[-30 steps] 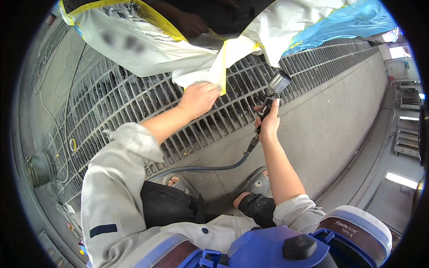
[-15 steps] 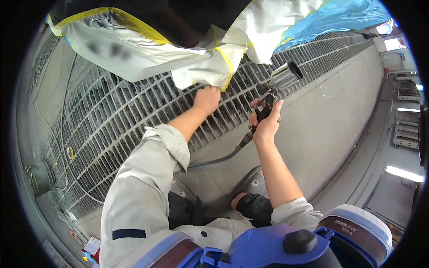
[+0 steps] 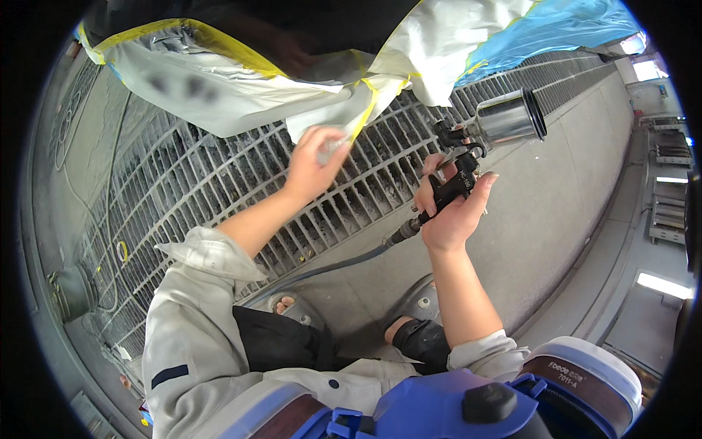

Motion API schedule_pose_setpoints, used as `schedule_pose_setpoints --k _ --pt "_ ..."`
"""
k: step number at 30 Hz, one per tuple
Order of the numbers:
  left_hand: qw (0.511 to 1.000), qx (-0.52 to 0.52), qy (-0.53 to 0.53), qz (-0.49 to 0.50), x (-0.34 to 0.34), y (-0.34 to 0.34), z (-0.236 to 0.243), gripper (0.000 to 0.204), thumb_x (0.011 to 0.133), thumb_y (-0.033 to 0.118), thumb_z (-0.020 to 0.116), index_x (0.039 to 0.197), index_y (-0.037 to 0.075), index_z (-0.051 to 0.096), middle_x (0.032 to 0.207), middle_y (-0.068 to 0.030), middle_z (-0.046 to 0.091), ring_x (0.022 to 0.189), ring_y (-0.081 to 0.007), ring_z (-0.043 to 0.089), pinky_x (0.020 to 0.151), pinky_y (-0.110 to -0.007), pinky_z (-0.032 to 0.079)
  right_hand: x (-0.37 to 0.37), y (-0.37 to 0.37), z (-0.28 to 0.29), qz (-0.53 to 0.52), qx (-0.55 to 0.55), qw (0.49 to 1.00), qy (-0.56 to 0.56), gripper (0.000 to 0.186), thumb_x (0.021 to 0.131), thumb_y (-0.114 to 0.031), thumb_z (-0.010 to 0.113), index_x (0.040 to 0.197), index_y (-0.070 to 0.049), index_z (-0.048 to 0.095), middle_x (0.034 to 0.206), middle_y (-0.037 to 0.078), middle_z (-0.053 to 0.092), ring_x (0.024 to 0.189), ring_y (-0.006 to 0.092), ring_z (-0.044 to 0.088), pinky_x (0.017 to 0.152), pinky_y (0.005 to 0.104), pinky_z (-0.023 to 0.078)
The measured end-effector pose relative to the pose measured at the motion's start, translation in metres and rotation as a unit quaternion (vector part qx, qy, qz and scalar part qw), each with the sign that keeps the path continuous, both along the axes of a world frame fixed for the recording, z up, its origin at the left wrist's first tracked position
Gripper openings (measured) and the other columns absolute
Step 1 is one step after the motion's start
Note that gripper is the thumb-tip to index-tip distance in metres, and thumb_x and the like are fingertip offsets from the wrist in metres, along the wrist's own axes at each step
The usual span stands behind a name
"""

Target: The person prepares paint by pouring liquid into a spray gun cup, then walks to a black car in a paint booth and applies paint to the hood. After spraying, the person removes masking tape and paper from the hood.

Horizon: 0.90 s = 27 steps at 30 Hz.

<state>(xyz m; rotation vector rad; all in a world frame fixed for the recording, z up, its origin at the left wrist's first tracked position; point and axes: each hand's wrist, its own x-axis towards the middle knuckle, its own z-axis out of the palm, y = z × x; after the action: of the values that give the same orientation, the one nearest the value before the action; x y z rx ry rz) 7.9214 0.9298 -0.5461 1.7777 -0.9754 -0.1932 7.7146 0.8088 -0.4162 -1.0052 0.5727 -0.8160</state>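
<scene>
Shifted toward three o'clock, the spray gun (image 3: pixel 461 179) fills the closed right hand (image 3: pixel 450 223) — loosely curled left hand (image 3: pixel 311 170) near masking sheet (image 3: pixel 314 117), hold unclear.

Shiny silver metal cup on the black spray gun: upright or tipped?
Tipped: the silver metal cup lies sideways, its black end pointing right.

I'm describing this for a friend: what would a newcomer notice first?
The spray gun with its shiny silver cup, held in the right hand, right of centre. Then the glossy black surface at the top, with yellow tape and white sheeting below it.
</scene>
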Motion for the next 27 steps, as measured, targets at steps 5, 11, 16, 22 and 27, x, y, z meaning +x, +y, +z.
schedule_pose_setpoints --k 5,11,16,22,27 --pt "0.998 -0.051 -0.010 -0.021 -0.021 -0.069 0.027 0.042 0.094 0.023 0.078 0.133 0.009 0.070 0.108 -0.0110 0.070 0.097 -0.0283 0.065 0.088 -0.040 0.054 0.005 0.000 0.002 0.009 0.006 1.000 0.014 0.086 0.104 -0.080 0.019 0.109 -0.002 0.054 0.103 0.007 0.059 0.049 0.0106 0.034 0.051 0.0290 0.033" --pt "0.962 0.113 -0.247 -0.038 -0.027 -0.119 -0.006 0.042 0.092 0.041 0.076 0.119 0.009 0.076 0.125 -0.0120 0.062 0.117 -0.0315 0.058 0.098 -0.047 0.045 -0.005 -0.001 0.002 0.041 0.003 0.999 0.017 0.086 0.104 -0.080 0.020 0.107 -0.001 0.053 0.103 0.006 0.058 0.050 0.0104 0.034 0.052 0.0296 0.033" --pt "0.890 0.320 -0.313 -0.087 -0.023 -0.156 -0.027 0.069 0.096 0.059 0.064 0.151 0.017 0.058 0.151 -0.0127 0.055 0.143 -0.0317 0.045 0.111 -0.051 0.040 -0.010 0.001 -0.002 0.000 0.009 1.000 0.022 0.086 0.104 -0.080 0.023 0.111 0.000 0.054 0.105 0.008 0.060 0.050 0.0110 0.035 0.052 0.0300 0.034" --pt "0.878 0.406 -0.187 -0.169 -0.022 -0.141 -0.042 0.083 0.093 0.052 0.072 0.158 0.008 0.047 0.164 -0.0146 0.044 0.152 -0.0344 0.039 0.122 -0.049 0.036 -0.013 -0.003 0.002 0.004 0.000 0.999 0.037 0.079 0.106 -0.077 0.025 0.127 -0.006 0.053 0.102 0.010 0.062 0.049 0.0109 0.035 0.052 0.0296 0.035" --pt "0.945 0.258 -0.160 -0.118 -0.006 -0.054 -0.010 0.041 0.095 0.026 0.072 0.134 0.015 0.069 0.121 -0.0125 0.073 0.103 -0.0262 0.073 0.087 -0.041 0.060 -0.011 0.007 0.011 0.044 -0.019 0.999 0.019 0.081 0.107 -0.076 0.023 0.151 -0.011 0.043 0.102 0.012 0.062 0.048 0.0099 0.036 0.051 0.0279 0.035"
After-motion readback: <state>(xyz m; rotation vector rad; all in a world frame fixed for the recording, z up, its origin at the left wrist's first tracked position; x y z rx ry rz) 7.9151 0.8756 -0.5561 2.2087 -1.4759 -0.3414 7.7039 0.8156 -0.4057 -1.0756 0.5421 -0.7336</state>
